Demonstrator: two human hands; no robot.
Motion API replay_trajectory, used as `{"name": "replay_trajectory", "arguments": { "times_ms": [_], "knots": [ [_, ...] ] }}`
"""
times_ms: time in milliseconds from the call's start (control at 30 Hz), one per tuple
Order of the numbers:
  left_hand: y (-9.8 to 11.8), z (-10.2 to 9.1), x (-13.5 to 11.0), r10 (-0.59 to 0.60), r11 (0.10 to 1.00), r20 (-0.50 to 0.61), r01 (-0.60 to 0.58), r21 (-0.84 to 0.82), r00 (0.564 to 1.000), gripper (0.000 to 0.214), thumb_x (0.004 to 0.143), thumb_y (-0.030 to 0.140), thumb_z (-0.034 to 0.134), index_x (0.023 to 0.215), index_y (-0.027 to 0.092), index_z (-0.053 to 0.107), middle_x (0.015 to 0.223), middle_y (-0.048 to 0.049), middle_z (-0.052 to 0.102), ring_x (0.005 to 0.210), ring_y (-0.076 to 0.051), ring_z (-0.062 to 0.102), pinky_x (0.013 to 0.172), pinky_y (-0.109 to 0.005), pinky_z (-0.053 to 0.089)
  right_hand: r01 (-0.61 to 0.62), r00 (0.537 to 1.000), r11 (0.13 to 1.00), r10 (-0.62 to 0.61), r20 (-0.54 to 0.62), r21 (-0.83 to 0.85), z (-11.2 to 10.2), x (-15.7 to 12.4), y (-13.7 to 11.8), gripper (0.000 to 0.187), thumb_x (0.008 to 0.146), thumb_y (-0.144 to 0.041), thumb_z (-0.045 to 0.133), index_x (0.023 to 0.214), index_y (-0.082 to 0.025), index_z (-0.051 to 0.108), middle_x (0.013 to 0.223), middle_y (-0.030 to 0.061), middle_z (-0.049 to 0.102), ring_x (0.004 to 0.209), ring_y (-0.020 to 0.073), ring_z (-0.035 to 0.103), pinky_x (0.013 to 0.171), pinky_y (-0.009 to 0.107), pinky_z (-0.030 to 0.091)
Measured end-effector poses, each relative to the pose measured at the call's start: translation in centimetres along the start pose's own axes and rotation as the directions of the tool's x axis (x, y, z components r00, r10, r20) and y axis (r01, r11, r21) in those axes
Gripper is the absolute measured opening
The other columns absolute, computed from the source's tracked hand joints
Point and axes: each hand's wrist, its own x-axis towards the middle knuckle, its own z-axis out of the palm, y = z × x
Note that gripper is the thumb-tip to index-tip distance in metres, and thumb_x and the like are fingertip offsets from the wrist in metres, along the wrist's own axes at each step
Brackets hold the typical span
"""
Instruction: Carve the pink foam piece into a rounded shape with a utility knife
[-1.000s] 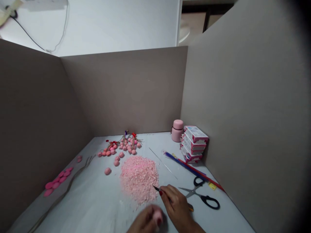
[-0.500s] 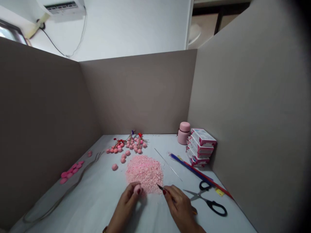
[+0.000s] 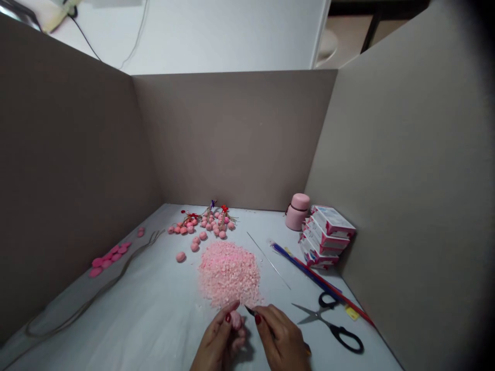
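Head view: left hand (image 3: 216, 342) clasps a pink ball (image 3: 236, 320) at the near edge of the crumb heap (image 3: 228, 273), right hand (image 3: 280, 342) beside it gripping a pointed tool (image 3: 250, 311); tied ball bunches (image 3: 211, 224) seem done, much heap remains.

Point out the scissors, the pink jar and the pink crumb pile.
Scissors (image 3: 346, 337): head view, black handle loop.
Pink jar (image 3: 294, 220): head view, body below the lid.
Pink crumb pile (image 3: 228, 273): head view, middle of the heap.
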Motion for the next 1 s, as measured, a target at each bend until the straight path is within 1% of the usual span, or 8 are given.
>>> {"name": "replay_trajectory", "arguments": {
  "times_ms": [100, 167, 233, 400, 600, 733, 867, 1000],
  "knots": [
    [0.5, -0.4, 0.0, -0.046, 0.992, -0.021, 0.043, -0.115, 0.999, 0.038, 0.059, 0.036, 0.086, 0.093, 0.021, 0.078, 0.081, -0.0043, 0.077, 0.085, -0.017, 0.07, 0.084, -0.027, 0.048, 0.031, 0.999, 1.0, -0.031, 0.033, 0.0, 0.0, -0.1, 0.2, 0.026, 0.102, -0.03, 0.033, 0.099, -0.025, 0.058, 0.08, 0.0016, 0.066, 0.072, 0.0178, 0.065, 0.063, 0.025, 0.048],
    [0.6, -0.3, -0.1, -0.075, 0.987, -0.038, 0.069, -0.148, 0.996, 0.036, 0.06, 0.034, 0.085, 0.093, 0.021, 0.079, 0.09, -0.0082, 0.08, 0.092, -0.019, 0.07, 0.09, -0.029, 0.046, 0.037, 0.999, 0.999, -0.037, 0.028, 0.005, 0.1, -0.3, 0.3, 0.027, 0.102, -0.033, 0.032, 0.099, -0.025, 0.058, 0.079, 0.0013, 0.066, 0.07, 0.0174, 0.065, 0.061, 0.025, 0.048],
    [0.7, 0.0, 0.0, -0.076, 0.988, -0.041, 0.07, -0.139, 0.996, 0.034, 0.061, 0.034, 0.085, 0.091, 0.02, 0.078, 0.089, -0.0085, 0.08, 0.091, -0.018, 0.07, 0.088, -0.027, 0.047, 0.038, 0.999, 0.999, -0.038, 0.022, 0.01, 0.3, -0.4, 0.4, 0.031, 0.103, -0.036, 0.031, 0.096, -0.025, 0.059, 0.075, 0.001, 0.065, 0.067, 0.017, 0.064, 0.059, 0.024, 0.047],
    [0.7, 0.6, 0.1, -0.007, 0.999, -0.059, 0.009, 0.033, 0.998, 0.027, 0.061, 0.035, 0.084, 0.083, 0.021, 0.077, 0.067, -0.0004, 0.075, 0.057, -0.01, 0.064, 0.051, -0.02, 0.044, 0.027, 0.997, 0.999, -0.026, 0.066, -0.019, 0.7, -0.7, 0.6, 0.034, 0.102, -0.037, 0.032, 0.083, -0.024, 0.056, 0.069, 0.0005, 0.062, 0.061, 0.0165, 0.063, 0.054, 0.024, 0.044],
    [0.4, -0.1, 0.0, -0.043, 0.999, -0.019, 0.043, -0.01, 0.999, 0.04, 0.062, 0.04, 0.082, 0.096, 0.02, 0.077, 0.091, -0.0085, 0.079, 0.089, -0.019, 0.067, 0.086, -0.029, 0.045, 0.005, 0.999, 1.0, -0.004, 0.044, -0.017, 0.7, -0.9, 1.1, 0.033, 0.102, -0.037, 0.032, 0.085, -0.023, 0.056, 0.069, 0.0005, 0.062, 0.061, 0.0167, 0.063, 0.055, 0.024, 0.045],
    [0.0, -0.3, 0.2, -0.01, 1.0, 0.056, 0.01, 0.002, 0.998, 0.031, 0.067, 0.037, 0.08, 0.092, 0.02, 0.075, 0.082, -0.0051, 0.076, 0.082, -0.016, 0.065, 0.081, -0.028, 0.045, 0.07, 0.996, 0.997, -0.068, 0.063, -0.017, 0.4, -0.7, 0.9, 0.031, 0.102, -0.035, 0.033, 0.087, -0.023, 0.057, 0.068, 0.0002, 0.062, 0.061, 0.0161, 0.063, 0.054, 0.023, 0.045],
    [-0.3, -0.3, 0.2, -0.035, 0.999, 0.03, 0.036, -0.007, 0.999, 0.026, 0.069, 0.035, 0.079, 0.089, 0.02, 0.074, 0.075, -0.0011, 0.072, 0.068, -0.011, 0.061, 0.065, -0.023, 0.043, 0.139, 0.989, 0.989, -0.135, 0.065, -0.058, 0.2, -0.6, 0.7, 0.035, 0.103, -0.036, 0.031, 0.084, -0.022, 0.058, 0.064, 0.0, 0.06, 0.056, 0.0155, 0.061, 0.052, 0.023, 0.043],
    [-0.6, -0.4, 0.1, -0.025, 0.999, -0.02, 0.026, 0.032, 0.999, 0.033, 0.065, 0.034, 0.082, 0.092, 0.018, 0.074, 0.077, -0.0033, 0.072, 0.076, -0.015, 0.061, 0.076, -0.028, 0.043, 0.133, 0.991, 0.987, -0.131, 0.03, -0.087, 0.2, -0.4, 0.6, 0.038, 0.103, -0.038, 0.03, 0.083, -0.023, 0.059, 0.063, 0.0003, 0.061, 0.056, 0.0154, 0.061, 0.052, 0.023, 0.044]
  ]
}}
